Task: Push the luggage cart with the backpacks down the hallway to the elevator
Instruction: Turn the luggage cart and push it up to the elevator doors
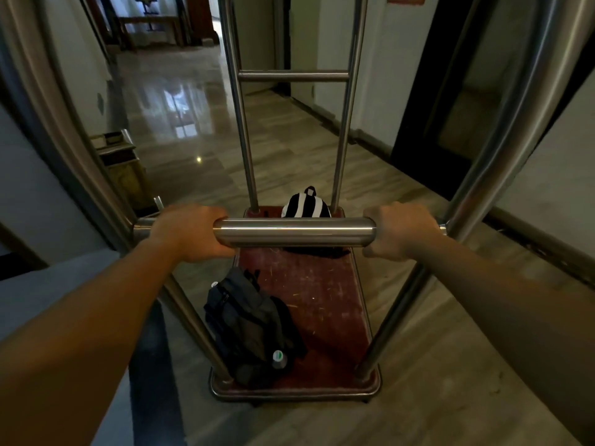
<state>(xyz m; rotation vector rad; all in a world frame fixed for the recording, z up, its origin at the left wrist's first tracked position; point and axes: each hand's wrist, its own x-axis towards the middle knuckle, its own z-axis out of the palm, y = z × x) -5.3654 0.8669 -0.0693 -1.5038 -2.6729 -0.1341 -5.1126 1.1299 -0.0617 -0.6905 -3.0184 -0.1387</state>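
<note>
Both hands, left (190, 231) and right (397, 230), are wrapped around the luggage cart's handle bar (294, 232), the grey backpack (251, 326) at the deck's near-left corner and the striped backpack (306, 206) at its far edge, hallway ahead, no elevator visible, so pushing likely remains.

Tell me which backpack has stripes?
The far backpack, at the cart's front end beyond the handle bar. It is black and white striped; the near one is plain dark grey.
</note>
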